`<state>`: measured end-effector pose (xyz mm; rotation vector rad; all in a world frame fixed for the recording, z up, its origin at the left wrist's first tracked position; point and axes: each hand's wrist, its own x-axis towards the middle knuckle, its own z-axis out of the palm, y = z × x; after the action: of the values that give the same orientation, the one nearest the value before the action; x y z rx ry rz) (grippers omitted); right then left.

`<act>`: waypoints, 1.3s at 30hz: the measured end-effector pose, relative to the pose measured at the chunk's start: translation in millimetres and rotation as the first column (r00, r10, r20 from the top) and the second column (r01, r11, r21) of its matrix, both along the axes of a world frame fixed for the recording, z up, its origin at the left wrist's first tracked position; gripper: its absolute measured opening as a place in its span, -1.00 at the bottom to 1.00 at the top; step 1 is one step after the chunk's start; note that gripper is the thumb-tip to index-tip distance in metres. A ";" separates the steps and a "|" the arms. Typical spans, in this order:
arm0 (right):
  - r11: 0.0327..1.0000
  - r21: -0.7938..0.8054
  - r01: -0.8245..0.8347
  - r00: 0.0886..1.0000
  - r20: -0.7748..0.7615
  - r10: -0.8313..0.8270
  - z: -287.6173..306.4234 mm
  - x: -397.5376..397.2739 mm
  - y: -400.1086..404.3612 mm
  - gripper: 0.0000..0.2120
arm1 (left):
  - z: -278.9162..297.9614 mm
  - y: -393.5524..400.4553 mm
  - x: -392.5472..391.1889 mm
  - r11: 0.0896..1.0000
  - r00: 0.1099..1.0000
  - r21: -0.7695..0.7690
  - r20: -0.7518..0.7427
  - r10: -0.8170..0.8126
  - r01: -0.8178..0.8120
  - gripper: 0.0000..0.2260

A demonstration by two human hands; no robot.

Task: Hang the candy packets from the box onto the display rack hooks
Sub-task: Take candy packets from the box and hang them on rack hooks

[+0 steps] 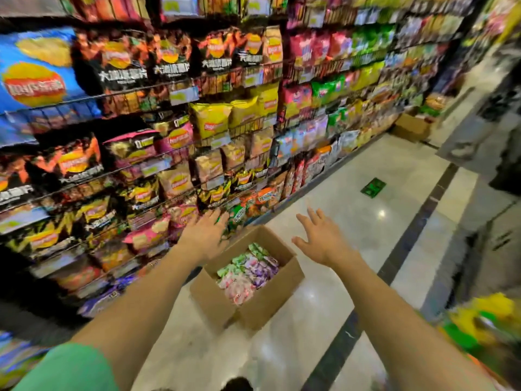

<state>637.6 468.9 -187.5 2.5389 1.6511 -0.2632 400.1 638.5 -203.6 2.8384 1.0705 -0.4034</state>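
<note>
Both hands are reaching out over the aisle with fingers spread, holding nothing. Left hand (204, 235) is hovering at the far-left corner of the cardboard box (270, 303), palm down, fingertips overlapping the green bags low on the snack rack (197, 153) behind the box; can't tell whether it's touching them. Right hand (318, 238) is hanging just past the box's far-right edge, over bare floor (366, 215). Box is sitting open on the floor right against the foot of the rack, its long axis running diagonally, near corner toward the person, far corner toward the shelving. Candy packets (248, 275) are lying loose inside it, green, purple and pink, heaped toward the box's right half. Key relation: packets are lying below and nearer the person than both hands, so either hand is needing to come back and down to pick. Right hand looks slightly closer to the heap. My read: no packet is picked yet, grab is next. Hooks themselves aren't distinguishable in the blur, so the target peg relative to the box is unclear.
</note>
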 end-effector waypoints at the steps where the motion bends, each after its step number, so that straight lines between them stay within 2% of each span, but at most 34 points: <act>1: 1.000 -0.016 -0.009 1.000 -0.001 0.009 -7.8 13.0 9.0 -0.34 | -9.3 7.9 13.8 1.000 1.000 -0.019 -0.007 0.006 -0.006 -0.33; 11: 0.984 -0.167 -0.057 0.997 -0.070 0.045 -59.9 145.5 131.9 -0.33 | -90.4 109.2 137.3 0.977 0.990 -0.158 -0.040 0.138 -0.143 -0.35; 19: 0.946 -0.244 -0.216 0.971 -0.158 0.181 -101.3 217.5 228.5 -0.31 | -125.5 157.0 174.6 0.907 0.937 -0.236 -0.062 0.345 -0.349 -0.32; 24: 0.877 -0.310 -0.367 0.921 -0.253 0.296 -149.3 261.4 290.2 -0.29 | -161.1 158.3 186.8 0.813 0.850 -0.255 -0.098 0.518 -0.524 -0.38; 28: 0.811 -0.276 -0.516 0.834 -0.377 0.403 -182.2 284.0 317.1 -0.31 | -185.7 140.1 207.0 0.675 0.728 -0.282 -0.167 0.665 -0.682 -0.37; 31: 0.739 -0.270 -0.617 0.771 -0.397 0.499 -215.4 300.2 328.9 -0.31 | -208.2 131.8 230.1 0.608 0.668 -0.281 -0.249 0.701 -0.742 -0.38; 35: 0.699 -0.339 -0.630 0.765 -0.424 0.484 -267.6 315.4 347.0 -0.33 | -247.8 130.2 250.3 0.487 0.589 -0.349 -0.314 0.744 -0.801 -0.38; 39: 0.677 -0.376 -0.633 0.764 -0.445 0.467 -332.4 312.0 364.6 -0.32 | -306.0 136.9 247.1 0.408 0.531 -0.394 -0.284 0.799 -0.824 -0.43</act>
<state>949.6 833.5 -519.9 1.5613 2.0322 -0.9380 647.2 775.3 -509.6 1.5627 1.8649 -0.5292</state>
